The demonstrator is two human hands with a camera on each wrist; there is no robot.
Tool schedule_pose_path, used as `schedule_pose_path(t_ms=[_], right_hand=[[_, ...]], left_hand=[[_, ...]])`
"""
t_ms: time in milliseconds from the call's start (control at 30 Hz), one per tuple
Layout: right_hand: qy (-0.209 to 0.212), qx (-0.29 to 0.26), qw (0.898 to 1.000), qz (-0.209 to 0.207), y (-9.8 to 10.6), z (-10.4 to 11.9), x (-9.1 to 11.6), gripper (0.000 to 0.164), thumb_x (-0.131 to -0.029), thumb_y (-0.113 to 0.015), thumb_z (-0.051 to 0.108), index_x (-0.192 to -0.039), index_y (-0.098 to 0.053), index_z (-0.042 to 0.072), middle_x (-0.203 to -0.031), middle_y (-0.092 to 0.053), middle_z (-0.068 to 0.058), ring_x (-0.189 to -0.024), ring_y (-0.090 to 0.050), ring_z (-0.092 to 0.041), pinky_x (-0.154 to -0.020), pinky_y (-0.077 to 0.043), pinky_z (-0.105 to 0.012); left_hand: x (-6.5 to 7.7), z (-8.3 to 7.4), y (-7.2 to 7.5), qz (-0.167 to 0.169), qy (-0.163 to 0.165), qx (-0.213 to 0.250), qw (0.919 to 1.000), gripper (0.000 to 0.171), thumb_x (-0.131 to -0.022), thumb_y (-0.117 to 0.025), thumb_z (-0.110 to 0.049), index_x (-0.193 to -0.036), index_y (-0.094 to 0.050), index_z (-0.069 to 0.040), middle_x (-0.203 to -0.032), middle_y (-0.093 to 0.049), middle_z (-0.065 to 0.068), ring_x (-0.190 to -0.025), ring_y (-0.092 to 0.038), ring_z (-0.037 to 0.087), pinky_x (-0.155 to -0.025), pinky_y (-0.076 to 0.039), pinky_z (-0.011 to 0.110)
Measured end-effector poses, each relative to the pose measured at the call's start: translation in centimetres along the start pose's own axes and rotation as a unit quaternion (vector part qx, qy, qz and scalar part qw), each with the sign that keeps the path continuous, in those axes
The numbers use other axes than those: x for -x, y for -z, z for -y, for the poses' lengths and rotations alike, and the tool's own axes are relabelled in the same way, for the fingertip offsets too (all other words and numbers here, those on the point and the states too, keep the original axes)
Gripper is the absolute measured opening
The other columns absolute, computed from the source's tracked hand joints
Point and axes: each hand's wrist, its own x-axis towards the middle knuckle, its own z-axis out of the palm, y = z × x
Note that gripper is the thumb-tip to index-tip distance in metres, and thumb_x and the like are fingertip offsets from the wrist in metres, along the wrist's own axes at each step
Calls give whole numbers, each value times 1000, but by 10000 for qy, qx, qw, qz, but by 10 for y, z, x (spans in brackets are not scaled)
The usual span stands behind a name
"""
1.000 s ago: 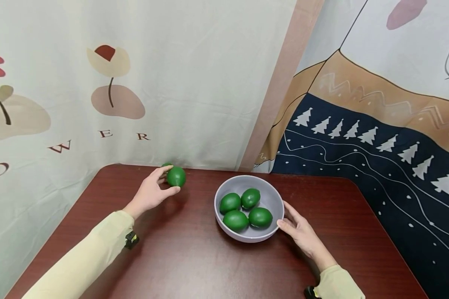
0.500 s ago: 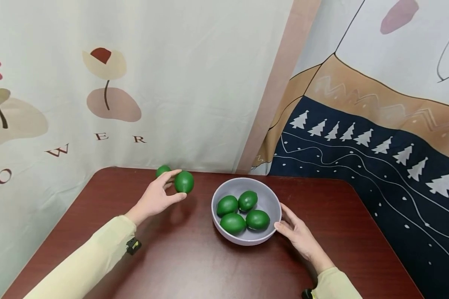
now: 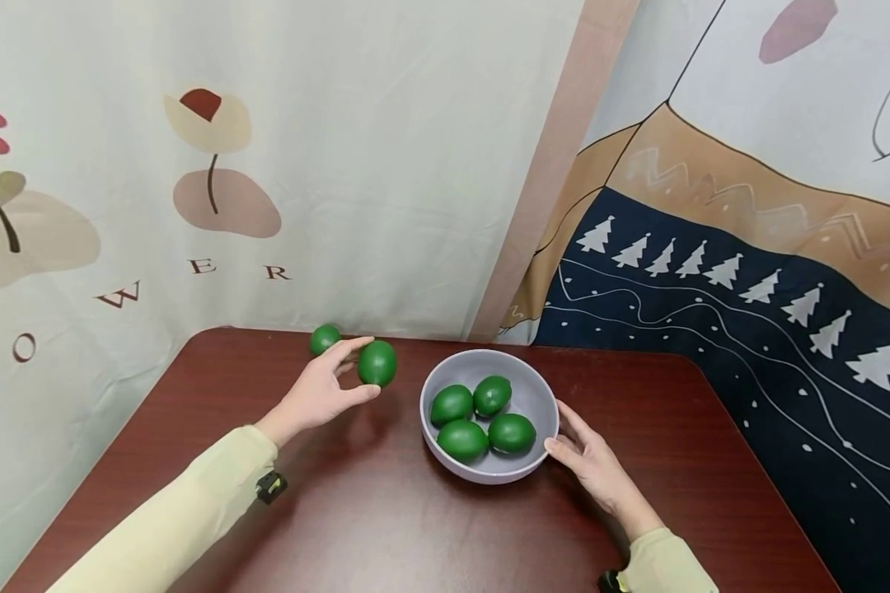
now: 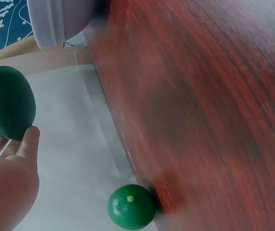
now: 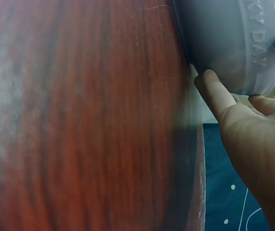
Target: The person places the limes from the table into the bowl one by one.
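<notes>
My left hand (image 3: 322, 395) pinches a dark green lime (image 3: 377, 364) between thumb and fingers, held above the table left of the bowl. In the left wrist view the held lime (image 4: 8, 102) is at the left side. Behind that hand, by the table's far edge, lies another lime (image 3: 325, 338). A lavender-grey bowl (image 3: 540, 403) stands at the middle, with several limes (image 3: 463, 440) on its bottom. My right hand (image 3: 597, 468) grips the bowl's right side, thumb at the rim and fingers along the outer wall. Raised lettering shows on the bowl (image 5: 229, 43) in the right wrist view.
The table (image 3: 386, 527) is dark reddish wood with rounded far corners. A pale curtain (image 3: 386, 165) with printed flowers hangs right behind its far edge. To the right hangs a navy cloth (image 3: 682, 313) with white trees.
My left hand has carried its lime to the right, toward the bowl, uncovering the lime by the far edge. My right hand keeps its hold on the bowl.
</notes>
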Motion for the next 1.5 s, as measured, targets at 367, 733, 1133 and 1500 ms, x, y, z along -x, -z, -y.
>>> schedule_pose_path(t_ms=[367, 733, 1133, 1500], right_hand=[[37, -73, 10000, 28, 0, 2, 0, 72, -103, -61, 6, -163, -22, 1, -159, -34, -33, -135, -54, -24, -96, -50, -17], [194, -224, 9995, 90, -1, 0, 0, 72, -102, -60, 3, -162, -21, -2, -157, -34, -36, -122, -59, -2, -95, -50, -16], [185, -195, 9996, 75, 0, -1, 0, 72, -102, -60, 4, -162, -20, -3, -157, -33, -37, -122, -59, -1, -96, -50, -16], [110, -176, 9997, 115, 0, -2, -1, 72, -102, -61, 5, -163, -22, 0, -159, -33, -32, -123, -59, -5, -96, -51, -17]], left_hand=[[-2, -15, -11, 252, -198, 298, 9990, 74, -85, -85, -8, -150, -49, -4, -141, -58, 15, -129, -60, 35, -111, -45, 51], [-3, -30, -21, 414, -405, 388, 9976, 73, -84, -84, -6, -149, -50, -2, -141, -58, 15, -126, -62, 34, -110, -47, 44], [-6, -37, -32, 587, -570, 578, 9950, 72, -83, -83, -3, -148, -52, -3, -142, -58, 14, -125, -63, 33, -110, -47, 41], [-10, -44, -42, 799, -722, 773, 9912, 72, -83, -82, -2, -148, -51, 0, -142, -57, 14, -127, -60, 31, -111, -46, 42]])
